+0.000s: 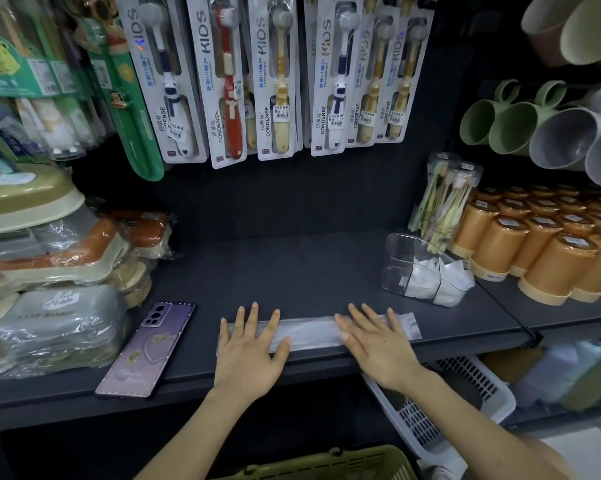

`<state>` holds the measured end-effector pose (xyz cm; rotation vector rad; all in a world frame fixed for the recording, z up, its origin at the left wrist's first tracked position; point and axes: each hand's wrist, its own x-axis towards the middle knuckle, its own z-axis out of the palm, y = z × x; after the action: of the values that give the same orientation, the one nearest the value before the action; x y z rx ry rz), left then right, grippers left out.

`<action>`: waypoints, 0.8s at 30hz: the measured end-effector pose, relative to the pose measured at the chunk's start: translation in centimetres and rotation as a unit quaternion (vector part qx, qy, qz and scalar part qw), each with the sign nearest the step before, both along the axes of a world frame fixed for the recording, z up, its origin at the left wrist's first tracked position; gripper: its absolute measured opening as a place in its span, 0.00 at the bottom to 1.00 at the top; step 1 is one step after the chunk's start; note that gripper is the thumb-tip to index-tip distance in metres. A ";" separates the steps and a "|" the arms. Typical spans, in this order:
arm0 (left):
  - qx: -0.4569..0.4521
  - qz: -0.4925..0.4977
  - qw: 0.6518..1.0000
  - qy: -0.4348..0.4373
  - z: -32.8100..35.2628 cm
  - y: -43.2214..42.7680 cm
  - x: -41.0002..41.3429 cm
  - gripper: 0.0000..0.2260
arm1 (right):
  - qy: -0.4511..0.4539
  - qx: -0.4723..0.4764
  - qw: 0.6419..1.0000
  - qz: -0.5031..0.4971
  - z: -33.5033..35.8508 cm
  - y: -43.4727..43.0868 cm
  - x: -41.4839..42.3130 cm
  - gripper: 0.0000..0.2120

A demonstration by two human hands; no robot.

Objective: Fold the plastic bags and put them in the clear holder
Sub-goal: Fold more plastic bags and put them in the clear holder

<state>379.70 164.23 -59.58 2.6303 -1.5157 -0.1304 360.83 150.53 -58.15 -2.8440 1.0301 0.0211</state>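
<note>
A clear plastic bag point(313, 332), folded into a long narrow strip, lies flat along the front edge of the dark shelf point(275, 271). My left hand point(249, 348) presses on the strip's left end with straight, spread fingers. Over the right part of the strip lies my right hand point(378, 344), also flat, with the strip's right end sticking out beyond its fingers. The clear holder point(401, 268) stands further back to the right on the shelf and has white folded bags point(434, 278) in it.
A purple phone point(146, 351) lies face down left of my left hand. Wrapped boxes point(56, 306) are stacked at the far left. Orange cups point(548, 247) crowd the right. Packaged toothbrushes point(275, 81) hang above. A white basket point(441, 403) and a green basket point(326, 465) sit below.
</note>
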 end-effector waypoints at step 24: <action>-0.227 -0.220 0.943 0.104 0.9 0.9 -4.5 0.28 | -0.277 0.481 0.796 -0.241 5.2 2.2 -2.2 0.12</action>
<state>375.18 165.08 -58.69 1.8423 -1.7739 -0.0774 358.63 152.77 -52.92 -1.4858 1.1088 -0.2451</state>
